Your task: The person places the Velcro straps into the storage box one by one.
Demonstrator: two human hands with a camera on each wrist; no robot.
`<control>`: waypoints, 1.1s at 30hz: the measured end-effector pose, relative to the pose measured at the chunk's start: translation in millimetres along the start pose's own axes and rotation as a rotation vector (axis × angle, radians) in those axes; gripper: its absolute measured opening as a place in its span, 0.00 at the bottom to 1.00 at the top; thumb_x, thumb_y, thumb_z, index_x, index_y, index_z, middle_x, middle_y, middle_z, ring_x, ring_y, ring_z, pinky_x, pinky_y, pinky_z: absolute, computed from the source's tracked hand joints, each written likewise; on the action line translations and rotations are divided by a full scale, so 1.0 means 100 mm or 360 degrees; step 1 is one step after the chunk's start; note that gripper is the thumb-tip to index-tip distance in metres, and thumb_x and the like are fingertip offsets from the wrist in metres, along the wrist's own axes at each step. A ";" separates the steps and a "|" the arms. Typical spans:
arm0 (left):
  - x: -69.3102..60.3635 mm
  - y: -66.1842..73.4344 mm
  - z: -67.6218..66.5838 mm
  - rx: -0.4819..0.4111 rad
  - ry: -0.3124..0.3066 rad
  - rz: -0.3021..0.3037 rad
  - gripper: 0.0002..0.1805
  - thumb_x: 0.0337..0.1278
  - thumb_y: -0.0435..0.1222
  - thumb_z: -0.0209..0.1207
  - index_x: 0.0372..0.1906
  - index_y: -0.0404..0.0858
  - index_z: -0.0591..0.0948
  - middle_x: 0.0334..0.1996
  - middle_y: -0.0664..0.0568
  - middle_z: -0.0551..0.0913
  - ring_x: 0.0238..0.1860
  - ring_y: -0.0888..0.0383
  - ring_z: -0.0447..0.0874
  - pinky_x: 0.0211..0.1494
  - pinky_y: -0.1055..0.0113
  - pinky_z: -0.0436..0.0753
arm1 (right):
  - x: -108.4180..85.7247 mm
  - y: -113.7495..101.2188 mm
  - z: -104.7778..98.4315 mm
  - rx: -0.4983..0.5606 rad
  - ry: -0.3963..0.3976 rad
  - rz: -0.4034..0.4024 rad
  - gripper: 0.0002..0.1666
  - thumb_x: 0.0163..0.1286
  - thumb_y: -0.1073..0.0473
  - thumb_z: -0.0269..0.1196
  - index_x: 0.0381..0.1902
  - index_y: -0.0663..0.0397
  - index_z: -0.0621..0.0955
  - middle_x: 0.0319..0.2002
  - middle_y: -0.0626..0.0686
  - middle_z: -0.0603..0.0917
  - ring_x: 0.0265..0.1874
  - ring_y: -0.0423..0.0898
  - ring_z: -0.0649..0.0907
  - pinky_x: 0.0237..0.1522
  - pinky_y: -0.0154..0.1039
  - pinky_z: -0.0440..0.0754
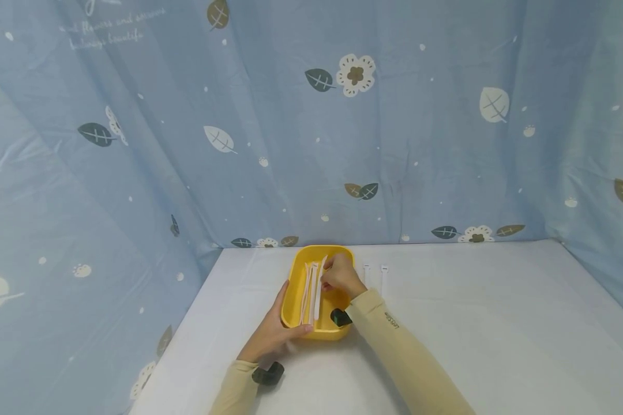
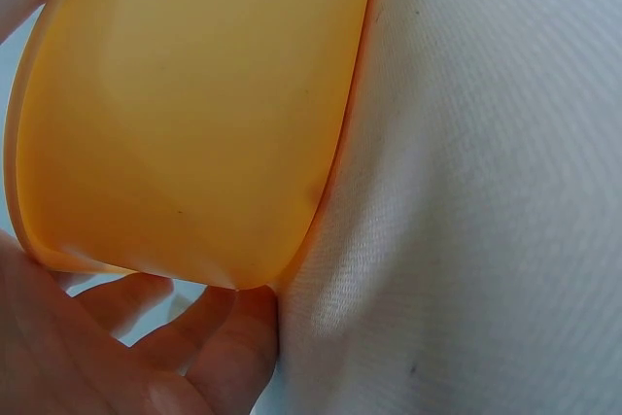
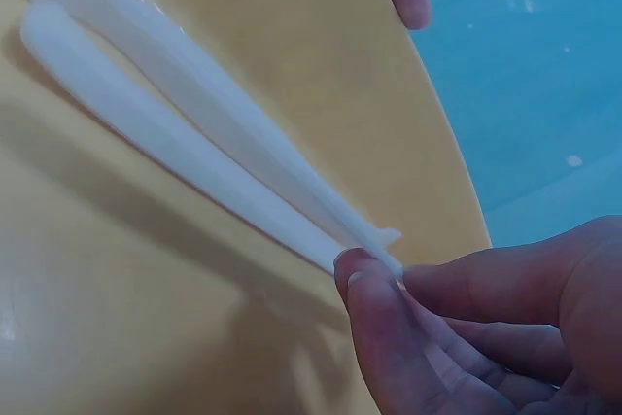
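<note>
A yellow tray [image 1: 337, 332] with several thin white strips [image 1: 305, 294] inside stands on the table. My left hand [image 1: 274, 331] grips its left side near the front corner, thumb over the front rim. The left wrist view shows the fingers [image 2: 228, 337] against the tray's outer wall [image 2: 194, 123]. Over the tray's right part, my right hand [image 1: 340, 275] pinches one white strip [image 1: 319, 291] near its far end. In the right wrist view the thumb and fingertips of the right hand [image 3: 496, 323] close on a strip end, with white strips [image 3: 175, 133] stretching away across the tray.
Two white strips [image 1: 384, 279] lie on the white table [image 1: 477, 317] just right of the tray. A blue curtain [image 1: 291, 115] with leaves and flowers hangs behind the table and along its sides. Dark devices [image 1: 268, 374] are worn on both wrists.
</note>
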State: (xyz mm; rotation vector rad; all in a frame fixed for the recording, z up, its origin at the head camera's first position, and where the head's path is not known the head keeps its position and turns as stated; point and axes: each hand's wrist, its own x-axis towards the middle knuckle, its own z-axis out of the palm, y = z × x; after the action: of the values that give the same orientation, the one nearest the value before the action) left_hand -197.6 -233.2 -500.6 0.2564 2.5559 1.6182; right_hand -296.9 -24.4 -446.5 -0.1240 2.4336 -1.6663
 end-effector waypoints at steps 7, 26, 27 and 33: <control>0.01 0.01 0.00 0.0020 0.0006 0.0007 0.70 0.45 0.51 0.79 0.85 0.54 0.42 0.83 0.52 0.56 0.77 0.50 0.67 0.82 0.42 0.60 | 0.02 0.00 0.00 -0.0052 -0.0003 0.0012 0.23 0.60 0.77 0.67 0.54 0.78 0.80 0.27 0.65 0.89 0.22 0.54 0.90 0.30 0.45 0.91; 0.03 -0.02 -0.02 0.0028 0.0000 -0.0017 0.71 0.45 0.53 0.79 0.85 0.53 0.42 0.83 0.50 0.56 0.75 0.50 0.69 0.81 0.42 0.62 | 0.02 0.02 0.05 -0.0098 -0.0030 -0.0003 0.24 0.59 0.78 0.66 0.55 0.80 0.79 0.27 0.66 0.89 0.22 0.55 0.91 0.26 0.40 0.90; 0.03 -0.01 -0.02 0.0032 -0.0002 -0.0017 0.71 0.45 0.53 0.79 0.85 0.53 0.42 0.83 0.50 0.56 0.75 0.50 0.69 0.81 0.42 0.63 | 0.02 0.02 0.05 -0.0091 -0.0031 0.0002 0.24 0.59 0.78 0.66 0.55 0.79 0.79 0.27 0.66 0.89 0.23 0.56 0.91 0.26 0.40 0.90; 0.02 0.01 -0.03 0.0020 -0.0008 -0.0021 0.71 0.45 0.52 0.79 0.85 0.52 0.41 0.84 0.50 0.55 0.75 0.49 0.68 0.81 0.41 0.62 | 0.02 0.02 0.05 -0.0044 -0.0050 0.0036 0.23 0.61 0.78 0.65 0.56 0.80 0.79 0.28 0.70 0.89 0.26 0.59 0.91 0.28 0.41 0.90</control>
State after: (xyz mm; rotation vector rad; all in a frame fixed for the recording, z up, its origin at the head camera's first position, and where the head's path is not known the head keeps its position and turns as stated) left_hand -200.2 -235.2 -498.6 0.2438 2.5594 1.5952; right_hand -298.2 -28.7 -450.3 -0.1250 2.4265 -1.6098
